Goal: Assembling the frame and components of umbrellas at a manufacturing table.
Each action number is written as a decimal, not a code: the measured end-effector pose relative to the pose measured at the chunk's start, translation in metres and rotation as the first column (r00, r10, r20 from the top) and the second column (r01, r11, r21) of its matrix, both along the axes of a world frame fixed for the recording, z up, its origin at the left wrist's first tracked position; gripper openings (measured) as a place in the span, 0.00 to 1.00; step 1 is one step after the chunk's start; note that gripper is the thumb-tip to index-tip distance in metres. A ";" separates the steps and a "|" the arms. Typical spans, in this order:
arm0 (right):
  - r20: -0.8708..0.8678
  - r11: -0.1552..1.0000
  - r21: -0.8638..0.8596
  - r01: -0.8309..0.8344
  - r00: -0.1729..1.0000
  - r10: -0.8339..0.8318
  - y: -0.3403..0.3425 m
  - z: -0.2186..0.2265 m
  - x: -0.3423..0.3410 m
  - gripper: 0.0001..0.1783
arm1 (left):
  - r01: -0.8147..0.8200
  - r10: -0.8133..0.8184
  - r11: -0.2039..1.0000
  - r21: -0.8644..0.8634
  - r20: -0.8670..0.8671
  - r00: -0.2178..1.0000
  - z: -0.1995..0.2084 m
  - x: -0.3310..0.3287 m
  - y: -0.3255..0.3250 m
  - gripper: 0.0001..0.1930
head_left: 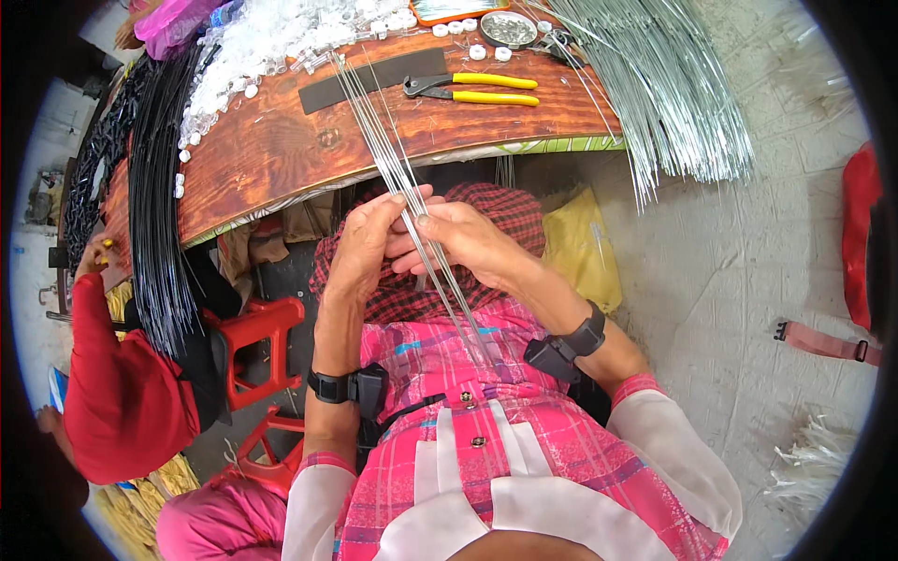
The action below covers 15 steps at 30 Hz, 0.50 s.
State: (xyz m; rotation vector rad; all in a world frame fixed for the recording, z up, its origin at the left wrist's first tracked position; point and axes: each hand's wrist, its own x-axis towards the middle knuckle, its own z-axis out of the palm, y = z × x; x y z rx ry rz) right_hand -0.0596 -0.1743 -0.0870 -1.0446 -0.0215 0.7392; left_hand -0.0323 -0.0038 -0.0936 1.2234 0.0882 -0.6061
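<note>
A thin bundle of long silvery metal wires (372,122) runs from the table's front down over my lap. My left hand (367,232) pinches the bundle between thumb and fingers. Right beside it, my right hand (460,236) is also closed on the wires, its thumb lying on top. The wires' far ends rest over a flat dark strip (412,71) on the wooden table (271,154). End-cutting pliers with yellow handles (494,89) lie just right of the wires, jaws pointing left.
Small clear and white plastic pieces (248,58) are heaped at the back left. Silvery wires (669,93) overhang the table's right end; black ones (157,178) hang at the left. A round tin (508,31) stands far back. A person in a red sleeve (103,402) sits left, near red stools (262,341).
</note>
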 end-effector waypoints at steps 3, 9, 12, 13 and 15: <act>0.013 0.986 -0.128 0.103 0.995 -0.102 0.007 0.001 -0.004 0.23 | 0.024 -0.030 0.995 0.101 0.059 0.998 -0.005 -0.001 0.000 0.20; 0.036 0.973 -0.150 0.175 0.985 -0.171 0.012 0.005 -0.001 0.19 | -0.006 0.003 0.999 0.054 0.046 0.999 -0.008 -0.001 -0.001 0.20; 0.075 0.974 -0.161 0.160 0.986 -0.150 0.012 0.002 0.000 0.20 | -0.041 0.040 0.998 0.041 0.017 0.999 -0.007 0.000 -0.001 0.20; 0.075 0.974 -0.162 0.158 0.986 -0.148 0.013 0.003 0.000 0.20 | -0.047 0.047 0.998 0.036 0.005 0.999 -0.006 0.000 -0.001 0.19; 0.065 0.973 -0.171 0.155 0.987 -0.146 0.012 0.003 0.000 0.20 | -0.053 0.053 0.998 0.029 -0.007 0.999 -0.007 0.001 -0.002 0.18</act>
